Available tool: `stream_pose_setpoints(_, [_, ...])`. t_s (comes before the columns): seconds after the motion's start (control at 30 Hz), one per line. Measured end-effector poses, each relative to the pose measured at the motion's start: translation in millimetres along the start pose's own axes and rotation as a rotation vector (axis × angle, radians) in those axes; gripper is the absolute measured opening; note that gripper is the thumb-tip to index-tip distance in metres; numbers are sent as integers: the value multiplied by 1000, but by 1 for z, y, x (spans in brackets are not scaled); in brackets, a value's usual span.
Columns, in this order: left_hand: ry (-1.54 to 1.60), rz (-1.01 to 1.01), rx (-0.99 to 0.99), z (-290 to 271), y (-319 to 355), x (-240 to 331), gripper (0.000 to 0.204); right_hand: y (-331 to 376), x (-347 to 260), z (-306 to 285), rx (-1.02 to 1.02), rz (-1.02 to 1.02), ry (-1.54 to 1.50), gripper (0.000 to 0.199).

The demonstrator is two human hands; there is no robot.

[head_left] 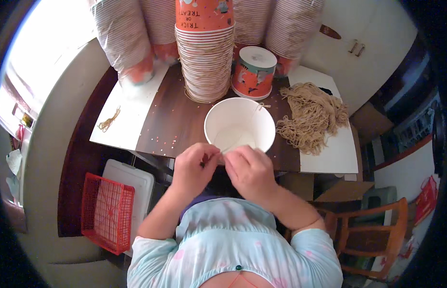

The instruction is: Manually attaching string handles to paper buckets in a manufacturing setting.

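Note:
A white paper bucket (217,119) stands at the near edge of the table, its mouth toward me. At its far right rim a thin beige cord (263,106) is knotted, and a strand of it runs down inside toward my hands. My left hand (193,167) and my right hand (251,172) meet at the near rim. The fingertips of both are pinched together on the cord's end. Exactly how the cord passes through the rim there is hidden by my fingers.
Behind the bucket rises a tall stack of orange-printed buckets (206,62), beside one upside-down bucket (254,72). Plastic-wrapped stacks (122,38) line the back. Loose cords (312,115) lie heaped at right, a small cord bundle (109,120) at left. A red basket (107,211) sits below left.

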State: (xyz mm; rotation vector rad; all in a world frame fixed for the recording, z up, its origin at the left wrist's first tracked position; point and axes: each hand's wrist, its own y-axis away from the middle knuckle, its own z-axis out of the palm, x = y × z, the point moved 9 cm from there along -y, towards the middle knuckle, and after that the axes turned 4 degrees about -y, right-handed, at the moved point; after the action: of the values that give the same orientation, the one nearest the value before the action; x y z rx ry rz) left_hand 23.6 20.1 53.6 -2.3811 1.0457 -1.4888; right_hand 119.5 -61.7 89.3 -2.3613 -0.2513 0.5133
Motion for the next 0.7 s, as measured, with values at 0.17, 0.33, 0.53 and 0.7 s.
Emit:
stream_pose_setpoints(0.17, [-337,371,176,-6,19,34,22,26,-9,6,66,49,-55,21])
stream_pose_setpoints(0.33, [-279,383,223,-9,25,39,19,35,-1,0,243,23,-53,19])
stream_pose_setpoints(0.53, [901,-412,23,38,29,-53,9,40,16,18,254,45,-22,20])
stream_pose_setpoints(0.7, [1199,-592,29,55,40,-68,7,37,30,39,169,143,-54,19])
